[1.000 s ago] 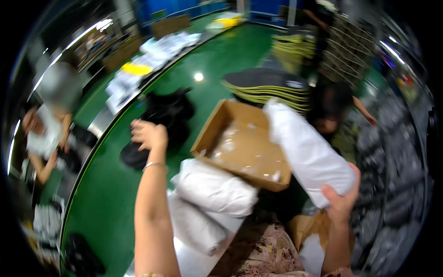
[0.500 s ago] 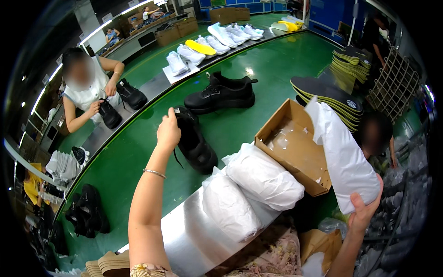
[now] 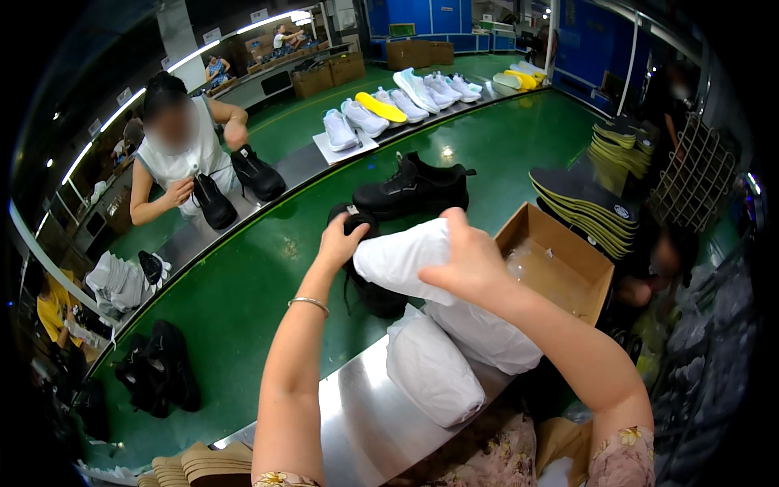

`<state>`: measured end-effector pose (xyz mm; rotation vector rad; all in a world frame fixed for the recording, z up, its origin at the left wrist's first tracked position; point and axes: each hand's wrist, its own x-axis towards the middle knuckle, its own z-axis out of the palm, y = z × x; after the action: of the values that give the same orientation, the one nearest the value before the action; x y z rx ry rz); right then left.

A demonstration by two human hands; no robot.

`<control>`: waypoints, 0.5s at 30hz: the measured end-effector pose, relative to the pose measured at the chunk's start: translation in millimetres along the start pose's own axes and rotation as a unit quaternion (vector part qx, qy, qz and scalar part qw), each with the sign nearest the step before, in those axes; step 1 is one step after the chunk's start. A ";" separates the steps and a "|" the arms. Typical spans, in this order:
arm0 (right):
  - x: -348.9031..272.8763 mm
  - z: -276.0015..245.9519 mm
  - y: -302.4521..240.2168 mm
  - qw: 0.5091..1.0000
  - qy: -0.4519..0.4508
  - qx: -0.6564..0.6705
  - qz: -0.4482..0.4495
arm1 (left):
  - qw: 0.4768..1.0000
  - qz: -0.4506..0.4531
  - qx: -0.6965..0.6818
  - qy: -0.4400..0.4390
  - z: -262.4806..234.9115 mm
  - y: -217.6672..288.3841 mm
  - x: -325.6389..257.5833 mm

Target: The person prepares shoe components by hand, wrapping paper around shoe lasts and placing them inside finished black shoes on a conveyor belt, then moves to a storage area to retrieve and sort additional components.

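My left hand (image 3: 342, 243) pinches the tongue of a black lace-up shoe (image 3: 381, 302) lying on the green surface. In my right hand (image 3: 471, 261) is a white paper-wrapped bundle (image 3: 402, 258). Its narrow end lies over the shoe's opening and hides much of it; whether it is inside cannot be seen. Just behind stands a second black shoe (image 3: 414, 188), on its side toward the far edge. Two more white paper bundles, a near one (image 3: 434, 369) and a farther one (image 3: 487, 337), rest on the metal plate (image 3: 357, 414) below my hands.
An open cardboard box (image 3: 560, 268) stands right of my right hand. Behind it are stacked dark insoles (image 3: 584, 203). White sneakers (image 3: 406, 97) line the far edge. Black shoes (image 3: 158, 365) lie at left. Across the table, a co-worker (image 3: 178, 154) handles black shoes.
My right hand has swung left from beyond the box, bringing the paper bundle over the black shoe. My left hand still grips the shoe's tongue. The whole view has shifted slightly.
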<state>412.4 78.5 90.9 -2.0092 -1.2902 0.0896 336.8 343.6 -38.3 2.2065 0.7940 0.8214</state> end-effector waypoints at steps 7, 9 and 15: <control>61.7 91.3 -16.8 0.986 -0.015 -0.149 -0.068 | 0.997 -0.062 -0.035 0.015 -14.1 -3.6 -2.5; 65.2 123.8 -6.7 0.982 -0.025 -0.175 -0.061 | 0.998 -0.060 -0.022 0.006 -13.1 7.4 -0.9; 73.5 159.5 7.6 0.958 0.025 -0.270 -0.093 | 0.991 -0.090 -0.077 -0.053 -22.6 1.0 -2.1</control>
<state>386.9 222.4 -6.7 -2.2974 -1.5863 -0.4469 319.4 349.5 -24.8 1.9910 0.8347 0.6489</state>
